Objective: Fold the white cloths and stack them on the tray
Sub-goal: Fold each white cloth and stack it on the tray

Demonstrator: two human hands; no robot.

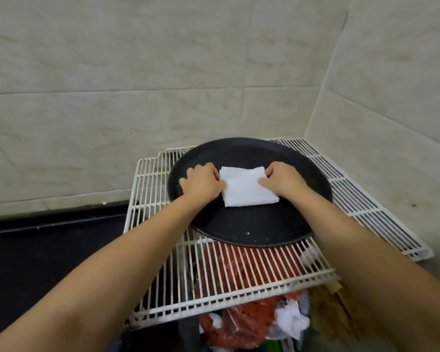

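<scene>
Folded white cloth (248,187): one, rectangular, lying flat on the round black tray (259,232), nearer its far half; bare tray surface all round, widest toward the near rim.
Left hand (203,182): at the cloth's left edge, fingers curled onto it.
Right hand (282,179): at the right edge, fingers and thumb pinching the far corner.
Tray: rests on white wire racks (239,280), near rim well inside the rack's front edge.
Tiled walls (163,85): close behind and right.
Crumpled bags (252,323): below the rack.
</scene>
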